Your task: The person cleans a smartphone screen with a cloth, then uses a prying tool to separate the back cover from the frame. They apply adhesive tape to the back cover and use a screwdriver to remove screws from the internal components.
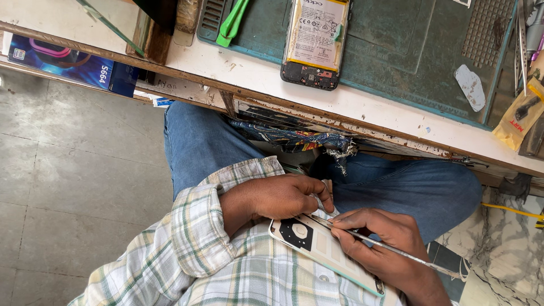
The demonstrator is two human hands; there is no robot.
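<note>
A white phone [326,252] with a black camera patch lies face down on my lap, against my plaid shirt. My left hand [277,198] curls over its upper end and holds it. My right hand [385,243] grips a thin metal pry tool [396,251]. The tool's tip rests at the phone's upper edge, close to my left fingers. My blue jeans [408,187] fill the space behind both hands.
On the table above lies a green work mat [396,51] with an opened phone [314,42] showing its battery. A green plastic pry tool [232,22], tweezers [521,39] and a yellow packet [518,116] lie nearby. A blue box [68,59] sits at the left. A patterned cloth [294,136] hangs under the table edge.
</note>
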